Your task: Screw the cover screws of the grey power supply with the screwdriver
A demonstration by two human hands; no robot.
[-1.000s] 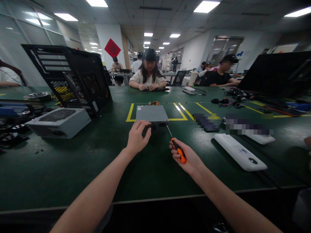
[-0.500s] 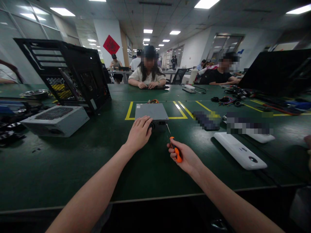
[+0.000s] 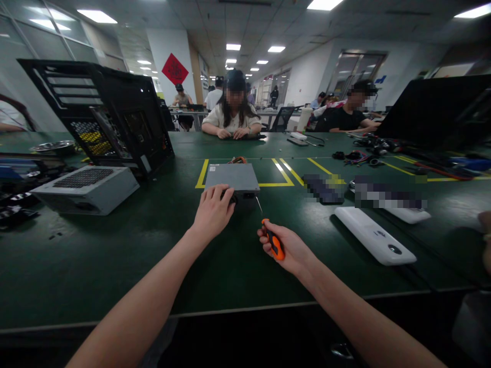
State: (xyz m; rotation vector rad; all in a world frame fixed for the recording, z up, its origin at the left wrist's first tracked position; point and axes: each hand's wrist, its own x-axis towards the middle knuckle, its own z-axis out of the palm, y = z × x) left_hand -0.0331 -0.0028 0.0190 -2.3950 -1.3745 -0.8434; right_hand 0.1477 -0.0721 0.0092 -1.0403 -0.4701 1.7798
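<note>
A grey metal computer power supply (image 3: 235, 176) lies on the green table in front of me, a bundle of wires behind it. My left hand (image 3: 215, 208) holds it at the near left, fingers over its top and thumb at the front face. In my right hand (image 3: 290, 244) is a screwdriver (image 3: 276, 246) with an orange and black handle, the fingers closed round it. Its thin shaft points up and away, the tip close to the power supply's near right corner, below the socket. Whether the tip touches a screw I cannot tell.
At left stand a second power supply (image 3: 90, 191), a black computer case (image 3: 126, 120) and a metal bowl (image 3: 56, 147). A white power bank-like device (image 3: 374, 235) and a dark phone-like object (image 3: 322, 189) lie at right, near cables (image 3: 358, 157). A person (image 3: 232, 120) sits opposite.
The power supply has shifted slightly left under my left hand. My right hand and the screwdriver have moved a little left with it, both grips unchanged.
</note>
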